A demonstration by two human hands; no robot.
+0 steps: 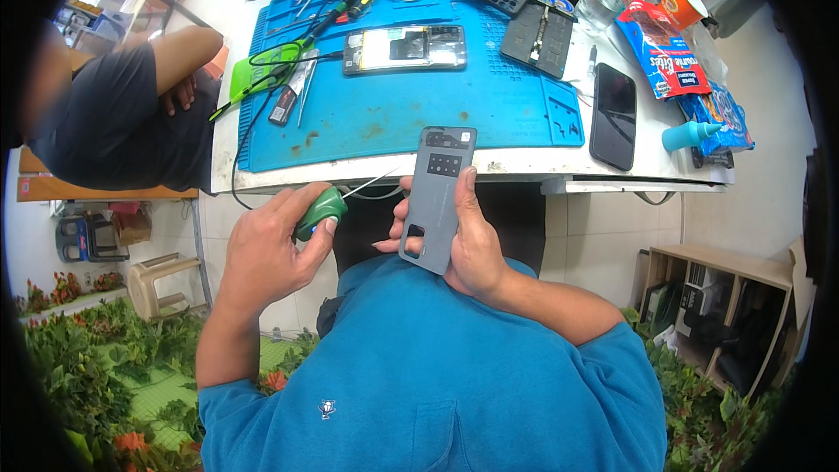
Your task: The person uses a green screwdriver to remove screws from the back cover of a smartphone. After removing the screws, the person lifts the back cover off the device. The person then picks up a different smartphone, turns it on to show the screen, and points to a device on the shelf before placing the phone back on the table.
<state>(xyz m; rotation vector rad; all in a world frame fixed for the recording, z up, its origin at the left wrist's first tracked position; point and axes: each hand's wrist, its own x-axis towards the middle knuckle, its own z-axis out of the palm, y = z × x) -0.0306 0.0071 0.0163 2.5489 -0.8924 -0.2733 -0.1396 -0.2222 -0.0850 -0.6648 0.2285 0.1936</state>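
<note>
My left hand (278,249) is closed around a green-handled tool (322,212); its thin metal shaft slants up and right, towards the grey panel. Whether it is a screwdriver I cannot tell. In front of my chest, my right hand (476,249) grips a grey phone back cover (434,201) by its sides. Small dark printed squares mark the cover's upper part, and a cut-out near its lower end shows my fingers behind. The shaft's tip stays just short of the cover. Beyond both hands, an opened phone (405,49) with bare insides lies on the blue work mat (376,118).
At the right sit a black phone (613,115), a teal nozzle bottle (690,135), snack packets (660,48) and a paper cup (683,4). Cables and tools (354,4) crowd the mat's far left. Another person's arm (179,61) rests beside the table's left end.
</note>
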